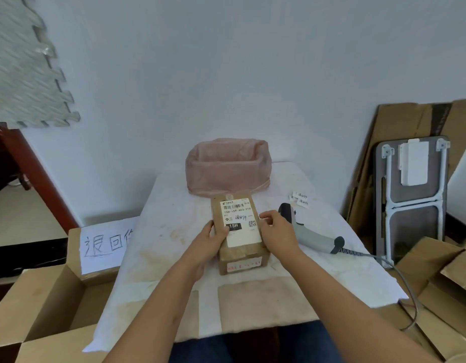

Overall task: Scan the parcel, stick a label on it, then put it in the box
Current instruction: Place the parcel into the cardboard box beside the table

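Note:
A brown cardboard parcel lies mid-table, its white shipping label facing up with a barcode and handwritten characters. My left hand grips its left side, thumb on the label. My right hand holds its right edge, fingers curled. A grey handheld scanner lies on the table just right of my right hand. Small white handwritten labels lie behind the scanner. An open cardboard box with a handwritten paper sign stands at the table's left.
A pink plastic-lined bin sits at the table's far edge behind the parcel. The scanner's cable trails off right. Cardboard boxes and a folded table stand at right. The white cloth-covered table is narrow.

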`<action>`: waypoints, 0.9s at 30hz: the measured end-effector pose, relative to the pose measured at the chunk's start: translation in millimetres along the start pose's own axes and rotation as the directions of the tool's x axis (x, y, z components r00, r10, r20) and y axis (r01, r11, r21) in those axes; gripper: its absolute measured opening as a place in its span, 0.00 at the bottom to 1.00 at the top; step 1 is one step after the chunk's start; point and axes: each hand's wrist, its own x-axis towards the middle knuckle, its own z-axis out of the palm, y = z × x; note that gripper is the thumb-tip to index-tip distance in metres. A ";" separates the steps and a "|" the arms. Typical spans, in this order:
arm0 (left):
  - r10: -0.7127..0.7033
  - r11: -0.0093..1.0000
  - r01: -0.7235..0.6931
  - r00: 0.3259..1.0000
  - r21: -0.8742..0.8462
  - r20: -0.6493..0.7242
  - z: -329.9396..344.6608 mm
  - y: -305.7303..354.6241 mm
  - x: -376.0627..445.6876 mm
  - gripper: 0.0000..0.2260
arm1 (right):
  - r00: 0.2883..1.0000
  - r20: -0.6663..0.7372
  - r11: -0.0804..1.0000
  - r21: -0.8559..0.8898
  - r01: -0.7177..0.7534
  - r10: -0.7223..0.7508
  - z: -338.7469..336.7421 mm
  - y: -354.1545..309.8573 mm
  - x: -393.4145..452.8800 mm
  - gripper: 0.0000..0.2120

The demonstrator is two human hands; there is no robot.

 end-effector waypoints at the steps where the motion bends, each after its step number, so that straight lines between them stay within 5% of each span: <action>1: 0.014 0.999 -0.013 0.999 -0.032 0.039 -0.1 4.0 -4.5 0.24 | 1.000 -0.018 1.000 0.024 0.013 -0.013 -2.8 -4.6 -3.1 0.13; 7: 0.143 0.989 -0.137 0.980 -0.053 0.137 -15.5 25.0 -21.0 0.39 | 0.984 -0.136 0.984 0.119 0.129 -0.113 -15.0 -32.4 -15.7 0.11; 12: 0.229 0.967 -0.227 0.973 -0.112 0.011 -54.4 32.3 -32.9 0.38 | 0.978 -0.087 0.969 0.141 0.201 -0.190 6.0 -56.9 -22.3 0.10; 20: 0.173 0.949 -0.233 0.947 -0.210 -0.269 -154.4 5.0 -46.8 0.33 | 0.959 0.099 0.964 0.032 0.265 -0.267 75.3 -90.5 -27.0 0.12; 27: 0.006 0.942 -0.196 0.820 -0.271 -0.572 -269.3 -48.8 -52.4 0.29 | 0.907 0.257 0.941 0.030 0.337 -0.333 153.2 -117.1 -37.4 0.11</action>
